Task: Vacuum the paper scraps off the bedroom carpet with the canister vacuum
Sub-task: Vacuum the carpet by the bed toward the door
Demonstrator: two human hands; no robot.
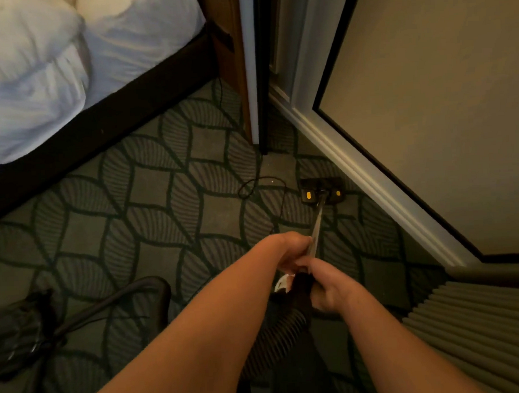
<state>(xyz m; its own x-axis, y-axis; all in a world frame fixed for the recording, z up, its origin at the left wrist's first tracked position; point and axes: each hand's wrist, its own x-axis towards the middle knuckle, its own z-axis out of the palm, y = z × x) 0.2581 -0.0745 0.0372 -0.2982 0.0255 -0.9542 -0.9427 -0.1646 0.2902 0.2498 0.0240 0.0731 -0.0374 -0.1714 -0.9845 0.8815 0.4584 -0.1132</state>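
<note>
Bedroom carpet [149, 184], dark leaf pattern, runs between bed [98, 120] with white duvet [35, 73] and pale baseboard [356, 167]. Vacuum floor head [321, 190], black with yellow marks, sits flat on carpet near baseboard. Metal wand [317, 223] slopes back to hands. Left hand [291, 248] curls round wand; right hand [329, 287] just behind, gripping black handle [302, 284]. Ribbed hose [277, 330] drops below hands. Thin cord [260, 185] loops on carpet left of head. Dark canister [15, 329] at lower left, blurred. Paper scraps too small to make out.
</note>
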